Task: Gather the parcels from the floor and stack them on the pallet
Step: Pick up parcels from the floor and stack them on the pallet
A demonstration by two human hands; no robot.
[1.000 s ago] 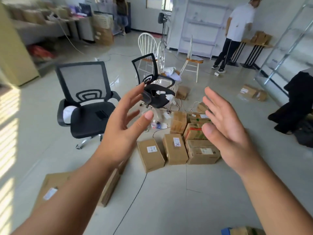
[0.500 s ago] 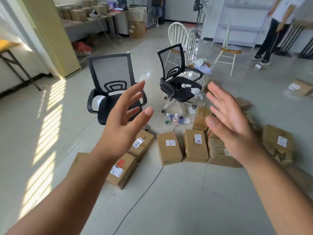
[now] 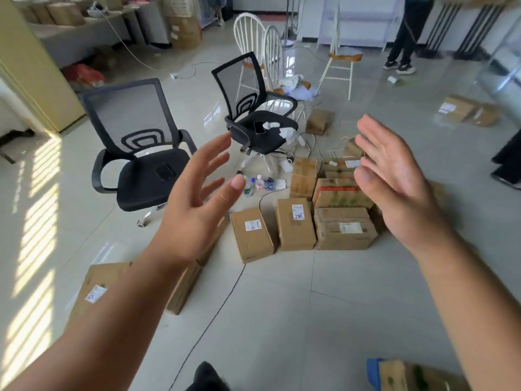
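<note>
While both forearms cross the lower half of the view, they cover parts of the parcels behind them: the left hand (image 3: 194, 210) hides most of a parcel behind its wrist (image 3: 183, 289), and the right hand (image 3: 394, 190) cuts off the right end of the main cluster. A large flat parcel (image 3: 95, 292) at lower left is partly under the left forearm. A box corner on blue material (image 3: 406, 376) at the bottom right is cropped by the frame edge; whether it is the pallet cannot be told.

Compared with 0.5 s ago, the view has swung right: the 2 black chairs sit further left, and the cluster lies more centrally between the hands. Hand posture is unchanged.

Both hands are raised above the floor (image 3: 282, 320), fingers spread wide, palms facing each other, holding nothing.

The labelled parcel (image 3: 252, 235) lies flat with its long axis running away from the viewer, tilted slightly left. Just beside it, the second labelled parcel (image 3: 294, 224) points the same way, nearly straight. The wide parcel (image 3: 344, 230) lies crosswise, touching it. More parcels are stacked behind, near the nearer black chair (image 3: 141, 153) and water bottles (image 3: 253, 186).
</note>
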